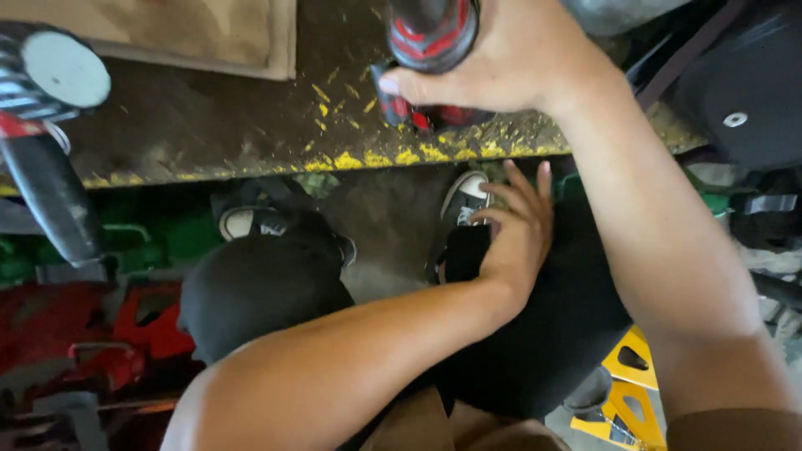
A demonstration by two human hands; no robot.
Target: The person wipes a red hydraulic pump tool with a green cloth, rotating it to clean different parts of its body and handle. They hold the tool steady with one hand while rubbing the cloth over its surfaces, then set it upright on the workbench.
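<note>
Grimy workshop surroundings fill the view: a dark, worn tabletop point(209, 125) with chipped yellow paint along its front edge runs across the top, and below it lie red and green equipment, a concrete floor and a yellow stand point(631, 380) at the lower right. A pale board point(192, 33) lies on the far side of the tabletop, and a dark cylindrical handle with a round grey cap point(50, 108) juts in at the left.

The right hand point(501, 63) rests on a red and black power tool point(430, 38) that stands at the tabletop's front edge. Its fingers are curled around the tool's thick body, the thumb laid across the front; they look closed on it, though the far side of the grip is hidden. The tool's lower part point(409, 113) touches the tabletop just above the yellow edge.

The left hand point(514, 238) lies on the person's own dark-trousered right knee, fingers loosely spread and holding nothing. Two black shoes with white toes point(251, 221) show on the floor below.

By its bulk, the tool is likely rigid and fairly heavy, weighted toward one end. Its ribbed red and black casing seems rubbery, so it should not slip; the thick barrel where the hand now sits looks like the sound place to take hold.
</note>
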